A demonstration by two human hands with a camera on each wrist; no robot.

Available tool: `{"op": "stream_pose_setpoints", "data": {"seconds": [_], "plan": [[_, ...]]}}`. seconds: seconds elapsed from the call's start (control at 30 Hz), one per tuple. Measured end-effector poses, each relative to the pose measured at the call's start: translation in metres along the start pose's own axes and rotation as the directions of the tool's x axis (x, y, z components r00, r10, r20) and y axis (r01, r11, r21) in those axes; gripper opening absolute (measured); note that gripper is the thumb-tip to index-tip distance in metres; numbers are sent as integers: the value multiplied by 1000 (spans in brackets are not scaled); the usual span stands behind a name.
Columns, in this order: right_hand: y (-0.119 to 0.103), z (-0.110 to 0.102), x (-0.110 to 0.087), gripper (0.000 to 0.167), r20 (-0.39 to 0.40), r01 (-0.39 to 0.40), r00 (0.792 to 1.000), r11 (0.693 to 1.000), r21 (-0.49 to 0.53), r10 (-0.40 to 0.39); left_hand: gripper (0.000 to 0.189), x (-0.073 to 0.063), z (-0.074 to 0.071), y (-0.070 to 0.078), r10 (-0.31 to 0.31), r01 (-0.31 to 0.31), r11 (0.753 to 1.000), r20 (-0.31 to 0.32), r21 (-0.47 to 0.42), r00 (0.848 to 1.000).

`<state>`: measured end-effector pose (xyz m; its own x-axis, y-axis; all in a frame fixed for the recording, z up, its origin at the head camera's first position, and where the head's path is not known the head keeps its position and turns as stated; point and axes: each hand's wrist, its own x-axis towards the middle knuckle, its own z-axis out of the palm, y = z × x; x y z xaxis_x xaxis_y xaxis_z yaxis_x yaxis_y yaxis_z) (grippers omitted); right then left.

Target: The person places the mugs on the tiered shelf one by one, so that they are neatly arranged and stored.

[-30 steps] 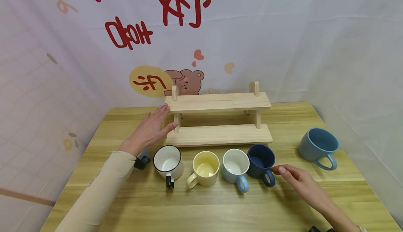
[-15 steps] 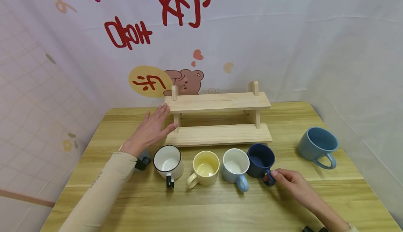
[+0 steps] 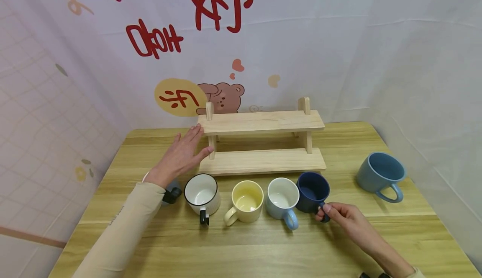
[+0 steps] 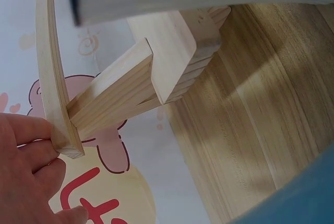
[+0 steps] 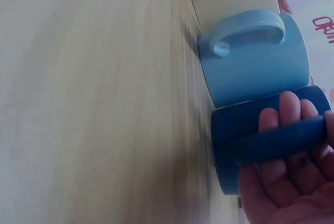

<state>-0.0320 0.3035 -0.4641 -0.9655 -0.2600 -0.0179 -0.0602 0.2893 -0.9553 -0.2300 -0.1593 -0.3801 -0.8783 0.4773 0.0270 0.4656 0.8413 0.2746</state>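
Observation:
My right hand [image 3: 352,223] pinches the handle of a dark blue mug [image 3: 312,190], which stands upright on the table. In the right wrist view, its fingers [image 5: 289,110] reach through that handle, and a light blue mug [image 5: 255,67] sits right beside it. My left hand [image 3: 182,156] rests against the left end of a two-tier wooden shelf [image 3: 263,121], fingers extended and thumb apart. Seen from the left wrist, the fingertips touch the end of the upper board [image 4: 55,93]. Both shelf boards are bare.
Left of the light blue mug stand a yellow mug [image 3: 246,202] and a white mug with a black rim [image 3: 202,194]. A greyish-blue mug [image 3: 173,184] is mostly hidden under my left wrist. Off to the right is a wide teal mug [image 3: 380,173]. A printed cloth [image 3: 320,52] hangs behind the table.
My right hand has moved slightly left onto the dark blue mug's handle and taken hold of it. The left hand stays at the shelf end, and the mugs have not moved.

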Motion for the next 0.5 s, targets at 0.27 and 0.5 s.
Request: {"op": "stream_pose_setpoints", "data": {"seconds": [0.27,0.5], "plan": [[-6,0,1,32,-109,43,993,999,-32,-46,85,0,0,-1,-7,7,1000,7,-3,1000],[-24,-5,2,31,-202,116,973,993,5,-112,87,0,1,0,5,-5,1000,5,-3,1000]]}}
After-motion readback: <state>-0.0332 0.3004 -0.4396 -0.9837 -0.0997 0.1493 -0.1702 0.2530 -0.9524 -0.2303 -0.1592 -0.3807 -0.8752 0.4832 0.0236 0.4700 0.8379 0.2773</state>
